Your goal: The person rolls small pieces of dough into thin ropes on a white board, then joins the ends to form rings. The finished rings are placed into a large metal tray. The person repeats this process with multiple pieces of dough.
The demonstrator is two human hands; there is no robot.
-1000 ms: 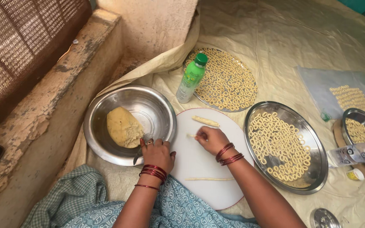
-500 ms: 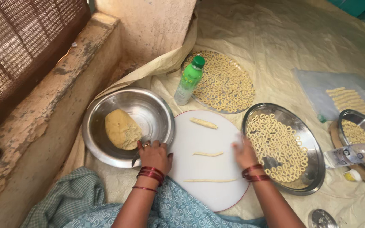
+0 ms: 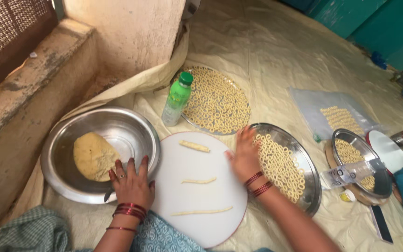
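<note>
We note the change first: the right hand (image 3: pixel 244 156), which a second ago pressed on the white round board (image 3: pixel 197 219) over a dough piece, has moved right to the rim of the near steel tray (image 3: pixel 314 186) of dough rings (image 3: pixel 281 168). It is blurred; the fingers look spread, and we cannot tell whether it carries anything. The left hand (image 3: pixel 132 183) has stayed put, fingers apart and flat on the rim of the steel bowl (image 3: pixel 131 126), which holds the dough lump (image 3: pixel 93 156). Three dough strips (image 3: pixel 194 146) now lie on the board, apart from one another. We judge that the work has shifted from rolling to the tray. A green-capped bottle (image 3: pixel 177 99) stands beyond the board, beside a far tray (image 3: pixel 243 100)
</note>
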